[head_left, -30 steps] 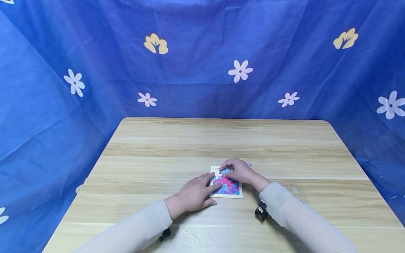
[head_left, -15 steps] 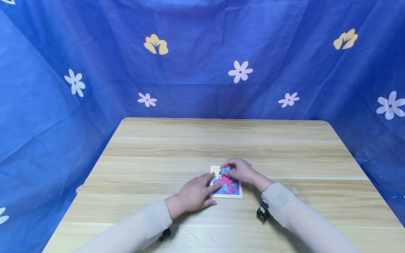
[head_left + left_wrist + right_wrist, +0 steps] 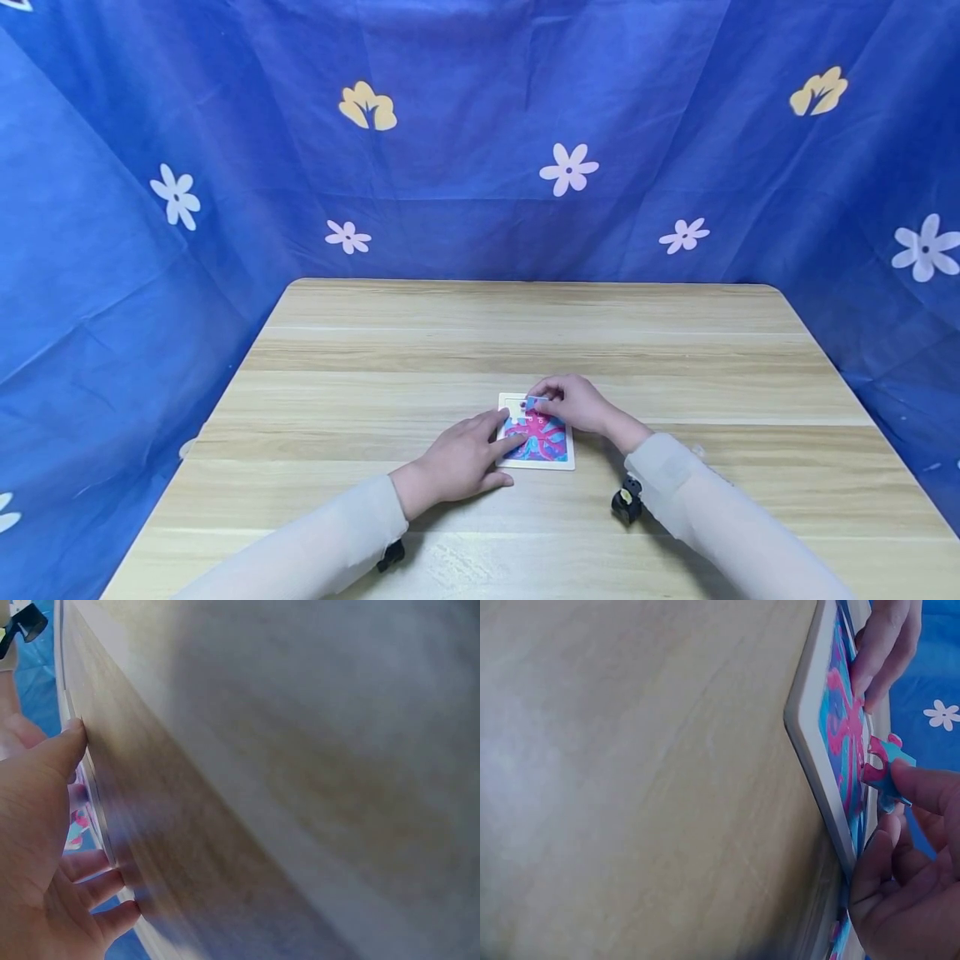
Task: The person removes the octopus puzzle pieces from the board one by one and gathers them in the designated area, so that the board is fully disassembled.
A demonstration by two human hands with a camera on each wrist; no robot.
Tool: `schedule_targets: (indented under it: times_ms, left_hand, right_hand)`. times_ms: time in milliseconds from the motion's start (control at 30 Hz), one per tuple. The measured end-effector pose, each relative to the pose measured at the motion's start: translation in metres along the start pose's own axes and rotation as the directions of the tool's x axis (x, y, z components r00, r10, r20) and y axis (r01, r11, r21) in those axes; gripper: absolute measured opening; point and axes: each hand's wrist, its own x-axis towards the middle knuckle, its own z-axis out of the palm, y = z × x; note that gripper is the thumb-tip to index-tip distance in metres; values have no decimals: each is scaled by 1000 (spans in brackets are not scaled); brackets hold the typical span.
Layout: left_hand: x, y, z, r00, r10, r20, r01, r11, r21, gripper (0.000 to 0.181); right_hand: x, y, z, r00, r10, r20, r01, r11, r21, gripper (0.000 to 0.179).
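Note:
A jigsaw puzzle with a pink octopus-like shape on blue lies in a white frame on the table. My left hand rests on its left side, fingers extended, the index finger over the picture. In the left wrist view the thumb and other fingers of that hand lie along the frame's edge. My right hand pinches a blue and pink puzzle piece between thumb and fingers. That piece is tilted at the far side of the picture. Pale backing shows in the upper left corner of the frame.
A wooden table carries everything. Low in the right wrist view, another blue and pink bit shows beside the right hand. A blue curtain with flowers hangs behind and at the sides.
My right hand has shifted slightly right with the puzzle piece, which has turned in its fingers. The left hand and the frame stay put.

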Motion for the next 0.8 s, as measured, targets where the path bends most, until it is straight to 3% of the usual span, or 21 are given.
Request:
schedule_targets:
  times_ms: [233,567,800]
  left_hand:
    - [0,0,-1,1000,8,-9,-8,1000,-7,63]
    - [0,0,-1,1000,10,-14,-10,1000,-8,63]
    - [0,1,-1,1000,5,-9,-5,1000,-6,64]
  right_hand:
    - [1,5,-9,1000,5,-13,-5,1000,19,13]
    - [-2,8,-30,996,92,19,-93,990,103,18]
    - [-5,17,-43,996,90,4,-90,989,117,19]
